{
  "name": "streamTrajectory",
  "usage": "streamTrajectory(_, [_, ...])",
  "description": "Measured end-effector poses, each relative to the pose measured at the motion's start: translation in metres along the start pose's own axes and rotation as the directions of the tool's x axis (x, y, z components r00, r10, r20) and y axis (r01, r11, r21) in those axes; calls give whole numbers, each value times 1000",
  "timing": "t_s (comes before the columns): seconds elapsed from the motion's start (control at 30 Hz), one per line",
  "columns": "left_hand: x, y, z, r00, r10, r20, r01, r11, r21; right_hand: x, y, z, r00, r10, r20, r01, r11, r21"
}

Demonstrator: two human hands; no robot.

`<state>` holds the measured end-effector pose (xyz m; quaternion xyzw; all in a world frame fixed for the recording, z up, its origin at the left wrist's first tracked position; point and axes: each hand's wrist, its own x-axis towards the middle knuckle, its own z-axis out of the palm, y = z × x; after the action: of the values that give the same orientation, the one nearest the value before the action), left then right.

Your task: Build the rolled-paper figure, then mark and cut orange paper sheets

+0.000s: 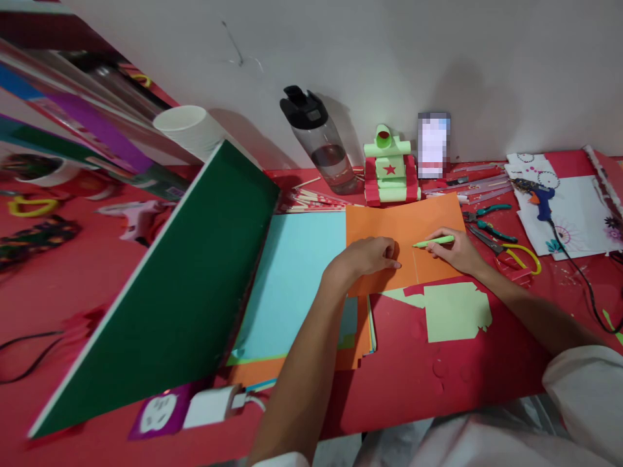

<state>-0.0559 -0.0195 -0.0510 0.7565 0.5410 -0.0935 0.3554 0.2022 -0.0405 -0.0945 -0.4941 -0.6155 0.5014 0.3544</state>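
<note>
On an orange sheet of paper [376, 228] rest both my hands. My left hand [368, 255] lies on its left part with fingers bent, the thumb apart from them and nothing held. My right hand [455, 250] is closed around a light green pen [438, 240], its tip touching the sheet. A faint line runs down the paper below the tip. Just under the sheet's lower edge is a pale green paper piece [455, 312] with a ragged right side. Light blue paper [296, 272] lies atop a paper stack to the left.
A green board [180, 272] leans over at left. Behind stand a water bottle [324, 143], a green-and-red paper model [390, 170] and a phone [433, 146]. Pliers [494, 224], yellow-handled scissors [511, 250] and a blue glue gun [541, 198] lie right. A white charger [209, 407] sits in front.
</note>
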Motion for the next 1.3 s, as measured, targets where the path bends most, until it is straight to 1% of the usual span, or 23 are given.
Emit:
streamTrajectory(0.17, [0, 0, 0, 1000, 7, -9, -7, 1000, -5, -1, -1, -1, 1000, 11, 11, -11, 1000, -24])
streamTrajectory(0.33, [2, -3, 1, 1000, 18, -11, -18, 1000, -1, -1, -2, 0, 1000, -1, -9, 1, 1000, -27])
streamTrajectory(0.47, [4, -5, 2, 1000, 17, -9, -17, 1000, 2, -1, -1, 0, 999, 36, 8, -36, 999, 4])
streamTrajectory(0.53, [4, -5, 2, 1000, 20, -10, -20, 1000, -2, -1, -1, 0, 999, 48, -6, -48, 998, 35])
streamTrajectory(0.67, [3, -4, 2, 1000, 17, -15, -17, 1000, -7, 1, -2, -1, 999, 33, -27, -32, 998, 60])
streamTrajectory(0.9, [2, -3, 1, 1000, 31, -6, -31, 999, -21, 16, -2, -1, 1000, -10, -25, 10, 1000, -7])
streamTrajectory(1.0, [1, -2, 0, 1000, 17, -3, -18, 1000, -16, 21, 1, 0, 999, -21, -37, 20, 999, -25])
streamTrajectory(1.1, [1, -1, 0, 1000, 5, 0, -5, 1000, -13, 22, 3, 0, 999, -30, -44, 29, 999, -26])
streamTrajectory(1.3, [3, -5, 3, 1000, 27, -7, -27, 999, -37, 20, 1, -1, 999, -42, -34, 40, 998, -47])
